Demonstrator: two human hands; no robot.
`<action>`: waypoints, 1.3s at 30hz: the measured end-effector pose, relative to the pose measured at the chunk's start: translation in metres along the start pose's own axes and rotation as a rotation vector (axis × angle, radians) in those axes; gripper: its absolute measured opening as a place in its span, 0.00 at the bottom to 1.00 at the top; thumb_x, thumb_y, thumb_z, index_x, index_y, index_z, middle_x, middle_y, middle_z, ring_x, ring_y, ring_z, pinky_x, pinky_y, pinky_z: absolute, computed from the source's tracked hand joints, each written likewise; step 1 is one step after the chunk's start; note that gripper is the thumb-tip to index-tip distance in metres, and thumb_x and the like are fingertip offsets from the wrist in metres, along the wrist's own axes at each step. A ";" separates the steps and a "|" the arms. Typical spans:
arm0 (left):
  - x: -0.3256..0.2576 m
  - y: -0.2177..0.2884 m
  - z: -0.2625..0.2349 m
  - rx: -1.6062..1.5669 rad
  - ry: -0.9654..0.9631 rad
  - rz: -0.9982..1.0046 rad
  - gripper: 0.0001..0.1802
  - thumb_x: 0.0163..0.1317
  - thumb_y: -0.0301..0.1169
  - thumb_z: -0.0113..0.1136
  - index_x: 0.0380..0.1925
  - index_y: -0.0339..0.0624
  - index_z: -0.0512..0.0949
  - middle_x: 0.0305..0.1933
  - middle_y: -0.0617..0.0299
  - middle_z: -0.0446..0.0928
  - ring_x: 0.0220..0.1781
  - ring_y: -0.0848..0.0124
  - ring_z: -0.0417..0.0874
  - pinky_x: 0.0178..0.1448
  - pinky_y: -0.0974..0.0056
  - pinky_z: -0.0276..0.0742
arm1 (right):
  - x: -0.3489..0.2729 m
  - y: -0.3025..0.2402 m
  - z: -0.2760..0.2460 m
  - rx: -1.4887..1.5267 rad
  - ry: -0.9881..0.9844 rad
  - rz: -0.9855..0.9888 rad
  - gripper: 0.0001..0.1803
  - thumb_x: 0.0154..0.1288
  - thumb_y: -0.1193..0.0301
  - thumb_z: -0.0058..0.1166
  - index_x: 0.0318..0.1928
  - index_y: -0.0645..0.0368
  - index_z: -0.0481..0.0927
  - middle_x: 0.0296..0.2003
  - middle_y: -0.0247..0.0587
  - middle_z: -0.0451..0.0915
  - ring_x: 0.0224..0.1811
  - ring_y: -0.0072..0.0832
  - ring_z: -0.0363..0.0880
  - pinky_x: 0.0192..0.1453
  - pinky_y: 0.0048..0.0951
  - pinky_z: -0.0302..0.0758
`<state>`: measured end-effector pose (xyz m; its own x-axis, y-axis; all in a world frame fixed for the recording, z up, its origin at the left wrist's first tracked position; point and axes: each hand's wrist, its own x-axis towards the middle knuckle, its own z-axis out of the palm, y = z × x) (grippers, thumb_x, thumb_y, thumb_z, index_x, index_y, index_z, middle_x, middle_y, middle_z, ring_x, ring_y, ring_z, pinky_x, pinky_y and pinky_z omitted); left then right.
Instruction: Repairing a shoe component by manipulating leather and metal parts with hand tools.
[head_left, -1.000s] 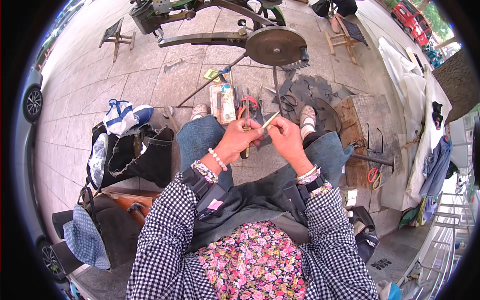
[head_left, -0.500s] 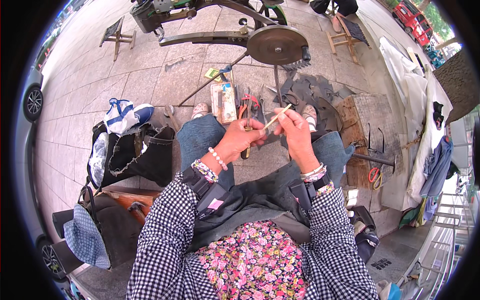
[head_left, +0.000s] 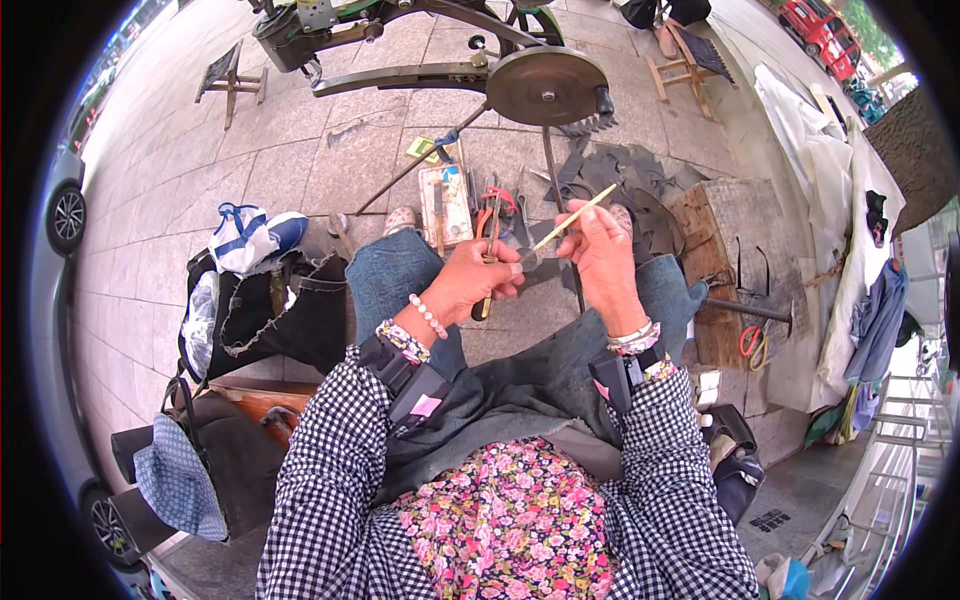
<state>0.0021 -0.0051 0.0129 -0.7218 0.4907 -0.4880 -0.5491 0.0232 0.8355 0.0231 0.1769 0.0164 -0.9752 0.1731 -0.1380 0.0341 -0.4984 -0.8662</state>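
Observation:
My right hand [head_left: 603, 262] pinches a thin pale-yellow stick [head_left: 585, 212] between thumb and fingers. The stick slants up to the right, its lower end close to the fingertips of my left hand [head_left: 470, 283]. My left hand is closed in a pinch around something small and greyish that I cannot make out. A slim tool with a yellowish handle [head_left: 485, 308] shows at that hand's fingers; I cannot tell whether they hold it. Both hands are above my lap, where a dark grey cloth [head_left: 530, 375] lies.
A shallow tray [head_left: 447, 205], red-handled pliers [head_left: 484, 218] and dark scraps [head_left: 640, 165] lie on the paving ahead. A machine with a round wheel [head_left: 547, 88] stands beyond. Right is a wooden block [head_left: 735, 240] with a hammer [head_left: 755, 315]; left, a black bag [head_left: 280, 320].
My right hand has moved slightly right, and more of the pale stick now shows between the hands. My left hand has shifted a little left and stays closed.

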 end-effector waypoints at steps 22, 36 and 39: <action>0.003 -0.004 -0.001 -0.088 0.082 0.173 0.10 0.45 0.21 0.60 0.27 0.38 0.69 0.23 0.64 0.71 0.22 0.75 0.74 0.26 0.73 0.69 | -0.009 0.018 0.017 -0.365 -0.178 0.214 0.10 0.56 0.73 0.50 0.39 0.63 0.74 0.27 0.30 0.74 0.20 0.13 0.68 0.25 0.15 0.65; -0.002 0.000 0.001 -0.067 0.049 0.096 0.07 0.50 0.25 0.58 0.27 0.37 0.70 0.24 0.61 0.74 0.22 0.76 0.73 0.26 0.73 0.69 | -0.005 0.014 0.012 -0.209 -0.045 0.074 0.10 0.58 0.69 0.50 0.34 0.64 0.75 0.24 0.30 0.74 0.19 0.13 0.66 0.24 0.15 0.65; -0.001 -0.005 0.000 -0.072 0.078 0.132 0.07 0.52 0.27 0.57 0.28 0.37 0.71 0.24 0.60 0.75 0.22 0.76 0.73 0.26 0.73 0.69 | -0.006 0.016 0.012 -0.180 -0.061 0.091 0.09 0.58 0.71 0.50 0.35 0.64 0.75 0.25 0.30 0.74 0.20 0.13 0.67 0.25 0.15 0.66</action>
<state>0.0058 -0.0058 0.0096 -0.8188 0.4159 -0.3957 -0.4739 -0.1007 0.8748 0.0271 0.1573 0.0092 -0.9776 0.0796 -0.1949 0.1558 -0.3492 -0.9240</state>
